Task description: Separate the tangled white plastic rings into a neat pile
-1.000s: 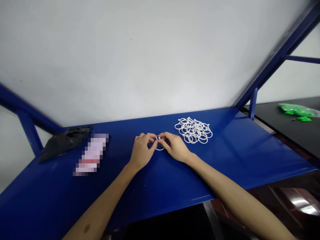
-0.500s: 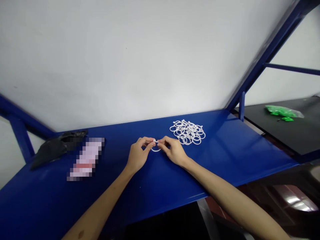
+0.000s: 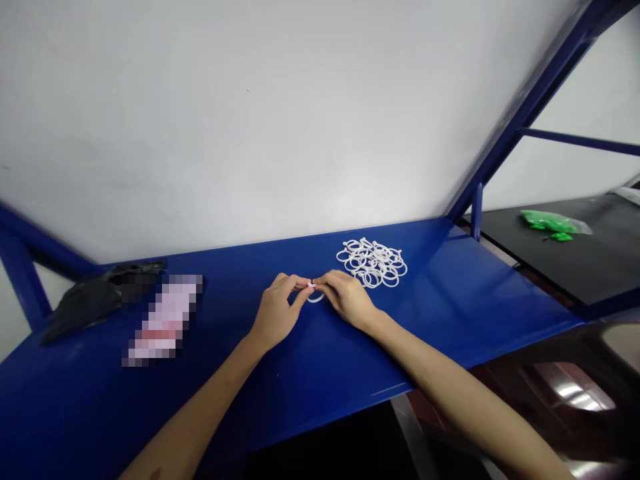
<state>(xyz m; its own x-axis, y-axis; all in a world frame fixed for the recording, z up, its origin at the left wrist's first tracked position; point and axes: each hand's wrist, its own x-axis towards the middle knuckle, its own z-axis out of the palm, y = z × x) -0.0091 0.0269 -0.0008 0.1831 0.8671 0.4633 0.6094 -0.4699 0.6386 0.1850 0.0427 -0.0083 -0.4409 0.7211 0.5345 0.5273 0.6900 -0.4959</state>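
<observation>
A white plastic curtain ring [image 3: 315, 300] is between my two hands, just above or on the blue table [image 3: 320, 373]; which of these I cannot tell. My left hand [image 3: 280, 308] pinches its upper left part between thumb and fingers. From the other side, my right hand [image 3: 349, 298] grips the same ring, closed with the fingertips together. The small white end of the ring shows between the two sets of fingertips, and fingers hide part of its top. Just beyond my right hand lies a pile of similar white rings [image 3: 373, 262], many with a small knob.
On the left lie a black plastic bag [image 3: 95, 293] and a blurred-out pinkish item [image 3: 167, 310]. A pale wall [image 3: 280, 133] rises behind the table. To the right, a bag of green pieces [image 3: 553, 222] rests on a black table [image 3: 560, 263]. Blue frame bars [image 3: 520, 117] stand at both sides.
The view has shifted slightly, so the surroundings sit a little further left. My fingertips have come closer together on the ring, covering more of its top.
</observation>
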